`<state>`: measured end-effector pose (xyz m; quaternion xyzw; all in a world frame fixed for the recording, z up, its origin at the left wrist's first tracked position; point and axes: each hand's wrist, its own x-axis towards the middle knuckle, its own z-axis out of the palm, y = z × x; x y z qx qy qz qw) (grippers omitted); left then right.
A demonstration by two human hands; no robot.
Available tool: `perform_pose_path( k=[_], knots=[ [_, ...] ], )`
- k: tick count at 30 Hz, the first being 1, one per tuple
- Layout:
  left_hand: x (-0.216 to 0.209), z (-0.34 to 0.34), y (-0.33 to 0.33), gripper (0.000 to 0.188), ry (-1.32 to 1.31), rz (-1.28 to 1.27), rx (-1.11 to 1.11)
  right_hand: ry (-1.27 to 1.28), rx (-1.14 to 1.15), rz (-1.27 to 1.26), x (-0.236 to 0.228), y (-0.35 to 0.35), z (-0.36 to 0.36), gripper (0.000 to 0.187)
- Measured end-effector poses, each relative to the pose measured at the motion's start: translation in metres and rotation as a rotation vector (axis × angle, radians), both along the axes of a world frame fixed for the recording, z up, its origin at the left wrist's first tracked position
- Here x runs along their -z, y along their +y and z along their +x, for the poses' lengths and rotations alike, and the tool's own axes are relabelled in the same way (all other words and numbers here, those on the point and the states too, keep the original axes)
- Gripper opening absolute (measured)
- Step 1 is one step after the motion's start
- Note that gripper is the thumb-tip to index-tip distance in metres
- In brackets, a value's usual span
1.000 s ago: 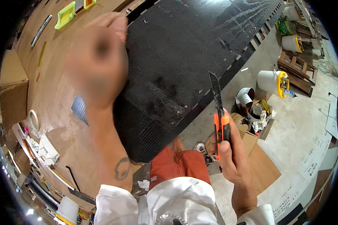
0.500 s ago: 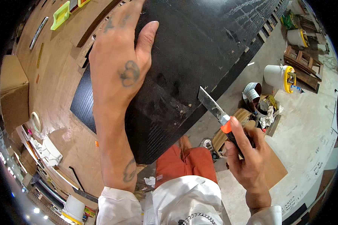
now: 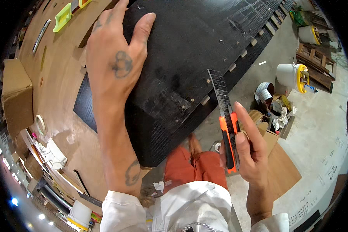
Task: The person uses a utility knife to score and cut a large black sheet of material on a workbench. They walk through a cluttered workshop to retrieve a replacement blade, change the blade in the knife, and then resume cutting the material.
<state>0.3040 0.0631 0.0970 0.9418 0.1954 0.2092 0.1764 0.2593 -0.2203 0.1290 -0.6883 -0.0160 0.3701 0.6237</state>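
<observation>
A black wood-grain board lies at an angle under my hands. My left hand rests on its left part, thumb spread away from the fingers; the fingertips are cut off or hidden at the top. In my right hand is a snap-off utility knife, black and orange, its scored blade extended. The blade points up and lies over the board's right edge; whether it touches cannot be told. My right index finger is stretched along the knife. Small pale blocks line that edge, and crumbs dot the black surface.
Under the board is a brown wooden table with a marker, a tape roll and a cardboard box. On the floor to the right stand a white bucket, wooden frames and scraps beside a cardboard sheet.
The knife has turned from a slant to nearly upright, showing its flat side, and my right grip has shifted. My left hand has slid slightly left and up. More pale blocks show along the edge.
</observation>
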Motion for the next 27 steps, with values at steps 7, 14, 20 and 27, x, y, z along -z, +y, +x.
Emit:
perform_pose_path(
  k=[7, 14, 20, 27],
  knots=[
    [-0.001, 0.001, -0.001, 0.059, 0.023, 0.023, -0.047, -0.03, -0.027, -0.161, -0.019, 0.012, -0.009, 0.053],
    [0.001, 0.001, 0.002, 0.06, 0.005, 0.009, -0.045, -0.123, -0.004, -0.216, -0.02, 0.021, -0.015, 0.051],
    [0.001, 0.001, 0.0, 0.06, 0.014, -0.014, -0.06, -0.154, -0.018, -0.205, -0.013, 0.019, -0.015, 0.051],
    [0.002, 0.001, 0.001, 0.057, -0.029, -0.029, -0.037, -0.051, 0.006, -0.189, -0.016, 0.038, 0.005, 0.051]
  ],
)
